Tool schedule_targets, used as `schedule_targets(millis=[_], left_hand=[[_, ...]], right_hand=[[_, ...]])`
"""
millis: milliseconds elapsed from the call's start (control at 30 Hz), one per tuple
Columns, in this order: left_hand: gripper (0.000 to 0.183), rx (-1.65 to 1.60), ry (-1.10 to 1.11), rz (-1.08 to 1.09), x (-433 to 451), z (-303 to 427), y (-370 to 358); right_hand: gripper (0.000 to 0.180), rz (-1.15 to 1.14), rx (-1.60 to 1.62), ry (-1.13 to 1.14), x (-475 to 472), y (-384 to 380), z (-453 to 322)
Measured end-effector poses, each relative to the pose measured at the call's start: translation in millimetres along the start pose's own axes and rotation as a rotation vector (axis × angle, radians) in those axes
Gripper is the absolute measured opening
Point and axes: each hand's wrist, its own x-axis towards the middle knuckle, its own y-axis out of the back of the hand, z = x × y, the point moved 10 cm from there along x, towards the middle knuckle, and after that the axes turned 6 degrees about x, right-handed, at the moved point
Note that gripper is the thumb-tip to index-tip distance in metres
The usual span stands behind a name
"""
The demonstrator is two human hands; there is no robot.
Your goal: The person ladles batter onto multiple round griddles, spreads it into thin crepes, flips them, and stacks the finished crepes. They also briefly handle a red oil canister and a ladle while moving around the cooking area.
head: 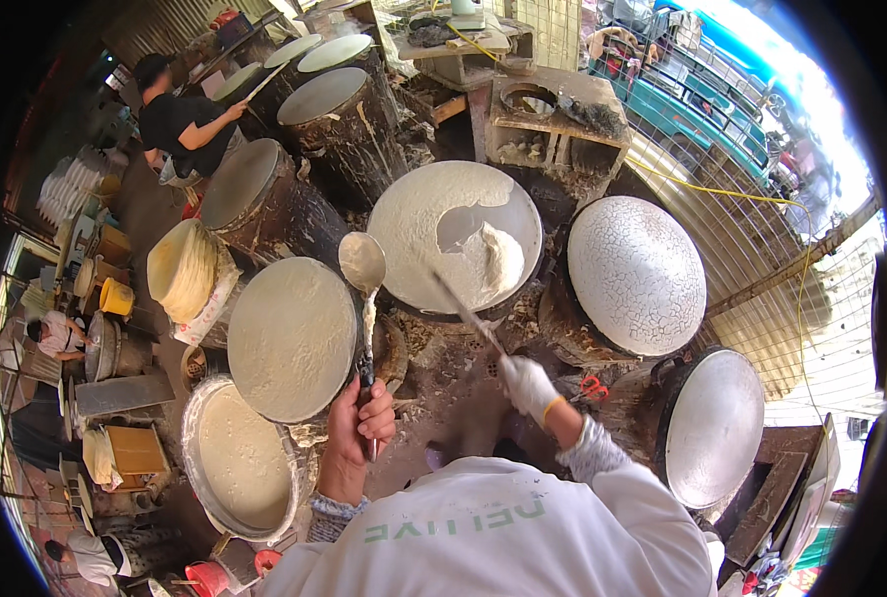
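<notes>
My left hand (361, 419) grips the dark handle of a metal ladle (362, 261), whose bowl is coated with pale batter. My right hand (527, 388), in a white glove, is closed round the lower end of a long, flat, blurred tool (469, 313). The tool's far end lies over the round griddle (530, 209) in front of me. Pale batter (413, 216) covers much of that griddle, with a bare patch and a folded white lump (501, 257) at its right. Left of the ladle stands a round pan covered with batter (294, 339).
A large basin of batter (242, 459) stands at lower left. A cracked white dome (637, 276) and a bare metal pan (714, 429) are at right. Red scissors (593, 387) lie beside my right wrist. A person in black (182, 123) works at upper left, near more drum stoves (339, 112).
</notes>
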Motion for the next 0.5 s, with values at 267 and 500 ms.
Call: schedule_targets(millis=[267,500], left_hand=[[0.04,-0.021,-0.02,0.019,21.2,-9.8,-2.3],[0.041,-0.026,0.009,0.025,41.5,-17.8,-10.1]], right_hand=[[0.014,0.234,-0.463,0.222,41.7,127.1,-15.5],[0.047,0.645,-0.366,0.654,13.2,114.6,-108.7]])
